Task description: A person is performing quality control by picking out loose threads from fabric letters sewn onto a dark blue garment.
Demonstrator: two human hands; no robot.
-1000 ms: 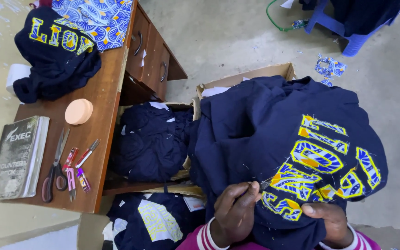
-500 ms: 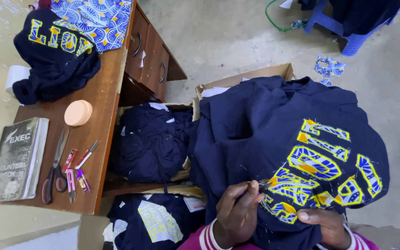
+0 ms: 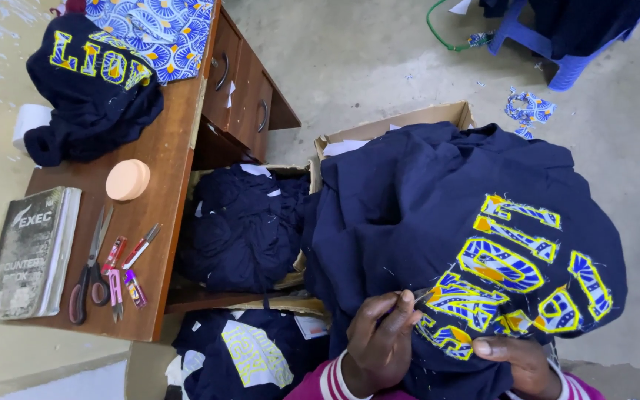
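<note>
L hand (image 3: pixel 381 342) fingers pinched on small tool, same spot on navy sweater (image 3: pixel 438 222) letters | R hand (image 3: pixel 516 361) shifted left, flat, fingers apart | trimming ongoing

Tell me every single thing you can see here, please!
Navy sweatshirt with yellow-edged patterned letters: one, on the lap.
Navy garments in cardboard box: a pile, beside the desk.
Lettered navy sweatshirt: one, on the wooden desk.
Blue patterned fabric: one, desk's far end.
Peach round tin: one, on the desk.
Grey book: one, desk's near end.
Black-handled scissors: one, beside the book.
Blue plastic stool: one, on the floor.
Left hand: pinching a thin tool.
Right hand: on the letters.
</note>
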